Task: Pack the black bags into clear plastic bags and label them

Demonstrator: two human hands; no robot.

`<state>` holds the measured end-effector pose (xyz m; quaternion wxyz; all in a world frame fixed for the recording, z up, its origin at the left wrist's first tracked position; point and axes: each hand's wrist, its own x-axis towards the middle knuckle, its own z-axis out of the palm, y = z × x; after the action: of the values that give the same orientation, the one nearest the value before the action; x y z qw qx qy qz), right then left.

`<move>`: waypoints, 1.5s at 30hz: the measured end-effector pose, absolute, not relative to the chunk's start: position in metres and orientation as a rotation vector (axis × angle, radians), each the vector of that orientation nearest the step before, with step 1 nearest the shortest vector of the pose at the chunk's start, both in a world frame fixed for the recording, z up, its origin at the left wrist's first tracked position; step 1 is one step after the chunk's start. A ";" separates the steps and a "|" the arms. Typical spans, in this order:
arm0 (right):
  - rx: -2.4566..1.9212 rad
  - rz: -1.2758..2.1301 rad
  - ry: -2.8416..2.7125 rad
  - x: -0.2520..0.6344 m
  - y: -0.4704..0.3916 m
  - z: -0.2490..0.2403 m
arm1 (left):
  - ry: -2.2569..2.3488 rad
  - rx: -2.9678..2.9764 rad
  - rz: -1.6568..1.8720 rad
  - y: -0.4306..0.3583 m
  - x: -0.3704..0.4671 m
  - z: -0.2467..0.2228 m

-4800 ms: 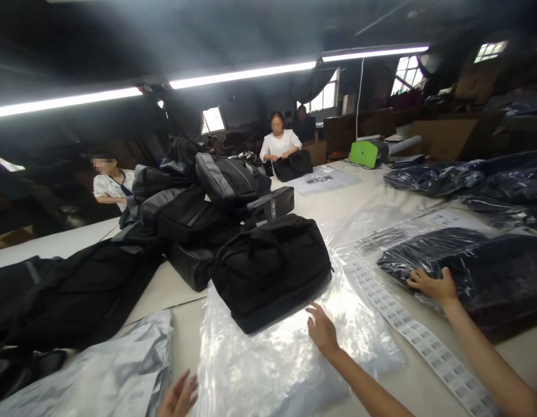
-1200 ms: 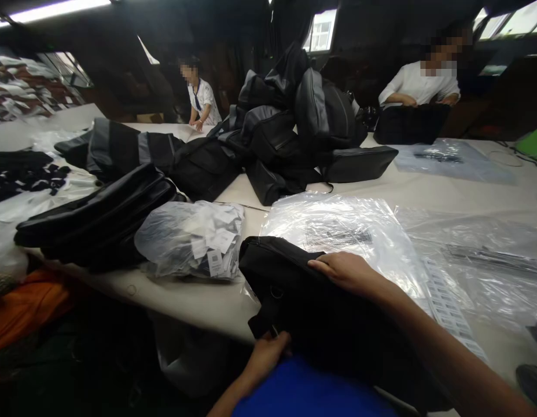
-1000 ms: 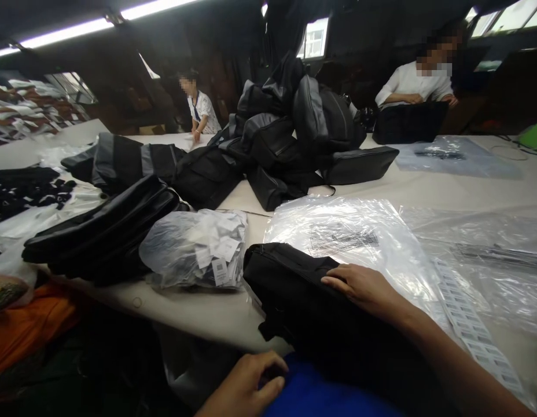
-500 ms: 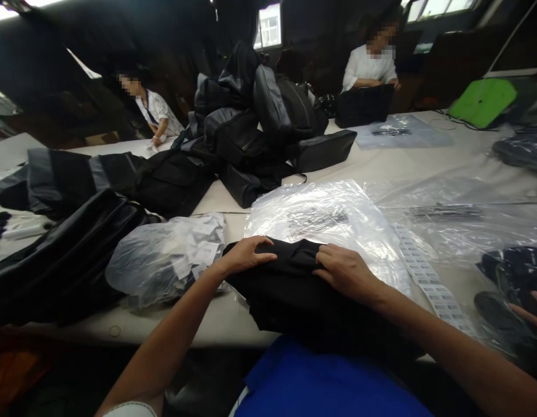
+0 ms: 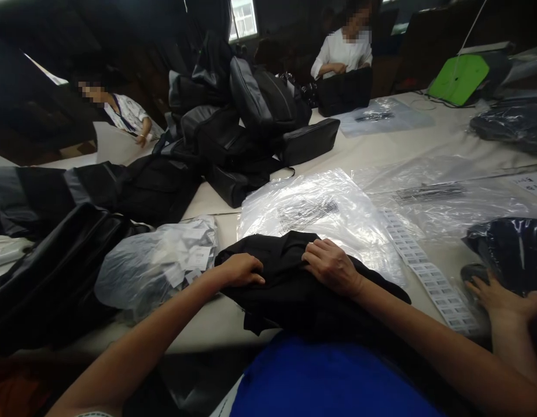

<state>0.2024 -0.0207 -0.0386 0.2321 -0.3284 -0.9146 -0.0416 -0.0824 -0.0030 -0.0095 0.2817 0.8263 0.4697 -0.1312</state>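
In the head view, the black bag (image 5: 281, 289) lies at lower centre over the near edge of the table (image 5: 368, 152), probably for easy two-handed reach. The right hand (image 5: 331, 267) grips its top cloth; the left hand (image 5: 242, 270) curls at its upper left, whether gripping I cannot tell. At left, a clear plastic bag (image 5: 133, 263) holds white tags (image 5: 198, 258); at far right, clear plastic encases a dark bundle (image 5: 518, 249).

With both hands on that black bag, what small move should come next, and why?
I'd probably smooth the black bag along its upper edge: the cloth looks rumpled there, and the left hand and right hand are already on it.
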 end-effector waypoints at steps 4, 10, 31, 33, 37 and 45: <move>-1.049 0.084 -2.496 0.205 -0.017 -0.034 | 1.352 2.185 -0.226 -0.011 -0.086 -0.010; -1.683 0.518 -2.481 0.227 -0.031 -0.016 | 1.216 2.070 -0.287 -0.007 -0.097 -0.004; -1.340 0.055 -2.598 0.246 -0.056 -0.062 | 1.386 2.790 -0.176 0.026 -0.087 -0.021; -1.351 0.062 -2.522 0.237 -0.057 -0.049 | 1.469 2.841 -0.099 0.026 -0.089 -0.029; -1.130 0.206 -2.327 0.202 -0.067 -0.029 | 1.567 2.906 0.029 0.017 -0.096 -0.044; -1.101 0.996 -2.308 0.138 -0.042 -0.061 | 1.485 2.989 0.313 0.025 -0.096 -0.042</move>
<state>0.1383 -0.0425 -0.0607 0.1973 -0.3933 -0.8244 0.3559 -0.0957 0.0254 -0.0425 -0.1054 0.8866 0.4406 0.0930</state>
